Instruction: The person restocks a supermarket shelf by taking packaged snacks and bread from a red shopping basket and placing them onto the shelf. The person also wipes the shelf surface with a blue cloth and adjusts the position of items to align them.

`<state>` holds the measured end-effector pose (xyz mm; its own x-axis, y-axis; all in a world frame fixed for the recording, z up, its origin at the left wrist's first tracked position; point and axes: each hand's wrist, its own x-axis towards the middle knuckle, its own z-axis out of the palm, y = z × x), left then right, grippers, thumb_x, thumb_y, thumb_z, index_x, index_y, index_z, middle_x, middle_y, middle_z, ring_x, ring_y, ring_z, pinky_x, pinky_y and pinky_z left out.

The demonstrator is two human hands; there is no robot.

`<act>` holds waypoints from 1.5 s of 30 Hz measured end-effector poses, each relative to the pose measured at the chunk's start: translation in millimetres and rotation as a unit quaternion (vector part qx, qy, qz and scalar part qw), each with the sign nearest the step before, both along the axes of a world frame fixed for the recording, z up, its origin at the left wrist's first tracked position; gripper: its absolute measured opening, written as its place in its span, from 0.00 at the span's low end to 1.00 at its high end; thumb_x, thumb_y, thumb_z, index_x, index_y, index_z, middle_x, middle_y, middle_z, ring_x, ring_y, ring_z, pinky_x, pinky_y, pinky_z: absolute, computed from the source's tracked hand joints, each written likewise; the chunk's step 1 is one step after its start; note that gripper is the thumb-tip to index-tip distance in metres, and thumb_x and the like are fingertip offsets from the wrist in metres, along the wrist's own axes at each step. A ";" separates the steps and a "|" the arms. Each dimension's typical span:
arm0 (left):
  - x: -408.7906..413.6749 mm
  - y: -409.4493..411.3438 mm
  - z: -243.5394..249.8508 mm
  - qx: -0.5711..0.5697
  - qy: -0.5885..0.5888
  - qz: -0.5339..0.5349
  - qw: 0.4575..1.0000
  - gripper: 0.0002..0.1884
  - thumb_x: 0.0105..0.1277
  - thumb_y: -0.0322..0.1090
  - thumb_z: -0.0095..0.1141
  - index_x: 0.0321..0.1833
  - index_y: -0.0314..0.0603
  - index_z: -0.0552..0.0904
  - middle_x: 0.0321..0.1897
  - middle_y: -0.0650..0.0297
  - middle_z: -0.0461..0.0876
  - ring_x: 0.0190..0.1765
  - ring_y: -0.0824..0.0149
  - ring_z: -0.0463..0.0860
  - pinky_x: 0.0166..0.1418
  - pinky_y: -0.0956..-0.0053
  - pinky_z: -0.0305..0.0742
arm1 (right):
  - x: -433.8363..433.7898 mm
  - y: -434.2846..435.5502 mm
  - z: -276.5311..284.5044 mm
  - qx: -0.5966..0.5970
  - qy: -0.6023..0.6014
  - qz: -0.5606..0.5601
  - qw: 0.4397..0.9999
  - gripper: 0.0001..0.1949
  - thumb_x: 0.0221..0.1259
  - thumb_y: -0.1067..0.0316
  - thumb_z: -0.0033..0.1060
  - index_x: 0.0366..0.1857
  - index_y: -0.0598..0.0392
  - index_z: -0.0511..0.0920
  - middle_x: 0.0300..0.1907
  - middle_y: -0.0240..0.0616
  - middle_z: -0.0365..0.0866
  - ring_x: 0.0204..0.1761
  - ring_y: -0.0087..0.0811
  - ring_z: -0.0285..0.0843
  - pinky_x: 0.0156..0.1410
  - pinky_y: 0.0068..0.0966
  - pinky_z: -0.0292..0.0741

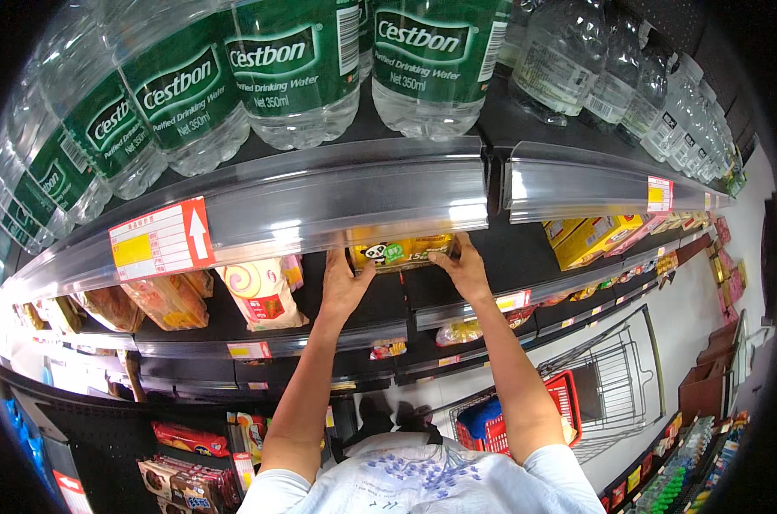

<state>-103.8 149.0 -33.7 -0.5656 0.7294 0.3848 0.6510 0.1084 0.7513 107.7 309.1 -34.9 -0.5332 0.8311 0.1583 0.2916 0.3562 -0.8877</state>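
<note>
Both arms reach forward to a black store shelf below the top row of bottles. My left hand grips the left side of a yellow package with a panda picture. My right hand holds the package's right side, its thumb on the front. The upper part of the package is hidden by the clear shelf-edge strip above it. On the same shelf, left of my hands, stands a cream-coloured bag with a pink swirl.
Cestbon water bottles line the shelf above. Yellow boxes stand further right, and packaged bread lies left. A metal shopping cart with a red basket is on the floor at the lower right.
</note>
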 end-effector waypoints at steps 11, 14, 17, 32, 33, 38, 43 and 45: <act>5.4 -1.1 8.1 -0.022 -0.020 0.026 0.999 0.39 0.69 0.36 0.63 0.80 0.33 0.62 0.68 0.37 0.76 0.70 0.36 0.75 0.74 0.52 0.71 | -18.1 -17.2 22.8 0.033 -0.003 -0.012 0.999 0.33 0.68 0.62 0.72 0.74 0.57 0.68 0.63 0.57 0.83 0.67 0.55 0.81 0.69 0.42 0.77; 3.9 1.4 0.3 -0.010 0.004 0.021 1.000 0.41 0.69 0.36 0.64 0.82 0.30 0.59 0.71 0.35 0.72 0.73 0.37 0.73 0.77 0.53 0.67 | -16.5 -10.1 7.1 0.060 -0.017 -0.026 0.998 0.37 0.69 0.59 0.72 0.78 0.55 0.63 0.68 0.57 0.79 0.69 0.55 0.78 0.72 0.43 0.76; -1.1 2.8 -8.3 0.024 0.037 0.018 0.999 0.41 0.68 0.29 0.63 0.82 0.31 0.58 0.70 0.41 0.76 0.72 0.46 0.76 0.77 0.62 0.68 | -19.8 -9.5 -0.5 0.063 0.030 -0.034 0.997 0.35 0.68 0.57 0.74 0.74 0.56 0.67 0.61 0.55 0.82 0.66 0.49 0.82 0.69 0.39 0.77; 78.2 -61.0 -2.6 0.003 0.004 0.030 1.000 0.38 0.74 0.33 0.63 0.84 0.36 0.60 0.77 0.45 0.69 0.77 0.49 0.70 0.77 0.54 0.65 | 170.1 -166.5 -64.9 0.087 0.025 -0.230 0.969 0.25 0.63 0.73 0.75 0.63 0.58 0.76 0.54 0.48 0.82 0.54 0.47 0.82 0.60 0.36 0.80; 83.7 -64.7 1.5 -0.009 0.027 0.020 0.999 0.37 0.74 0.34 0.63 0.83 0.36 0.62 0.76 0.44 0.70 0.77 0.48 0.69 0.78 0.54 0.64 | 193.7 -185.7 -89.5 0.059 0.002 -0.250 0.966 0.24 0.62 0.71 0.75 0.62 0.59 0.77 0.52 0.50 0.82 0.55 0.49 0.82 0.61 0.38 0.79; 100.3 -66.1 14.0 -0.061 0.143 -0.048 0.987 0.33 0.70 0.38 0.69 0.75 0.33 0.72 0.74 0.47 0.72 0.75 0.44 0.69 0.79 0.48 0.62 | 298.1 -287.3 -188.3 -0.051 -0.284 -0.281 0.915 0.35 0.56 0.51 0.81 0.62 0.62 0.75 0.53 0.53 0.81 0.59 0.54 0.79 0.64 0.45 0.77; 122.9 -48.5 21.1 -0.080 0.172 -0.131 0.973 0.33 0.68 0.37 0.70 0.74 0.35 0.74 0.75 0.48 0.71 0.76 0.44 0.68 0.80 0.48 0.61 | 327.6 -336.4 -249.4 -0.193 -0.400 -0.202 0.873 0.39 0.51 0.47 0.83 0.61 0.63 0.75 0.56 0.57 0.81 0.61 0.56 0.78 0.65 0.46 0.77; 130.8 -37.3 21.2 -0.081 0.200 -0.168 0.962 0.34 0.67 0.38 0.70 0.74 0.35 0.74 0.76 0.49 0.71 0.77 0.45 0.68 0.81 0.48 0.59 | 324.6 -340.4 -262.2 -0.198 -0.392 -0.231 0.869 0.37 0.50 0.47 0.83 0.58 0.63 0.77 0.54 0.58 0.83 0.58 0.57 0.81 0.62 0.48 0.79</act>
